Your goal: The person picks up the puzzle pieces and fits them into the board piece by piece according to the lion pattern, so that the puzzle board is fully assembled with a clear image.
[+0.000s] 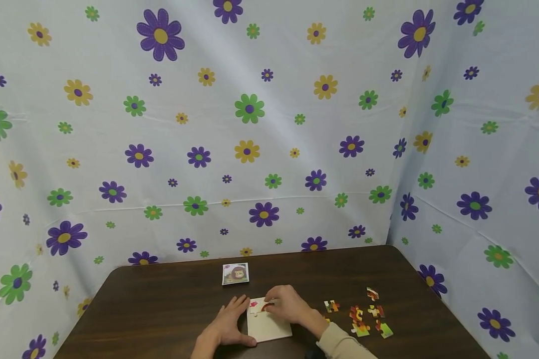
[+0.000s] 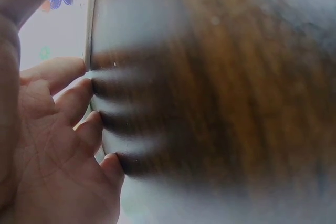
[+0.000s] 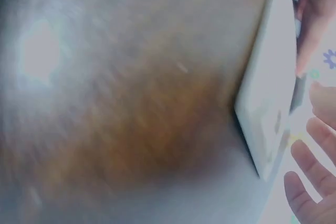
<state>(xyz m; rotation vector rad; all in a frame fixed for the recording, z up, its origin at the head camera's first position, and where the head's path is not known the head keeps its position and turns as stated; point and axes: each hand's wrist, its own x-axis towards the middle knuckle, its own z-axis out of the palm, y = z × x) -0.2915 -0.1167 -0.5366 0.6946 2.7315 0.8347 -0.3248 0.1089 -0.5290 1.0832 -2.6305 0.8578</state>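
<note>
A square, pale puzzle board [image 1: 270, 328] lies on the dark table near its front edge. My left hand [image 1: 226, 323] rests along the board's left side, fingers by the upper left corner and thumb at the lower left corner. A white puzzle piece with a pink flower [image 1: 254, 304] sits in that upper left corner. Over the upper right part, my right hand [image 1: 288, 305] pinches a puzzle piece with a red curve [image 1: 266, 306], partly hidden by the fingers. In the left wrist view, the left fingertips [image 2: 90, 90] touch the tabletop.
Several loose puzzle pieces [image 1: 357, 313] in red, yellow and green are scattered on the right of the wooden table [image 1: 161, 304]. A picture card with a lion [image 1: 235, 273] lies behind the board. A flowered curtain [image 1: 251, 124] hangs around the table's back and sides.
</note>
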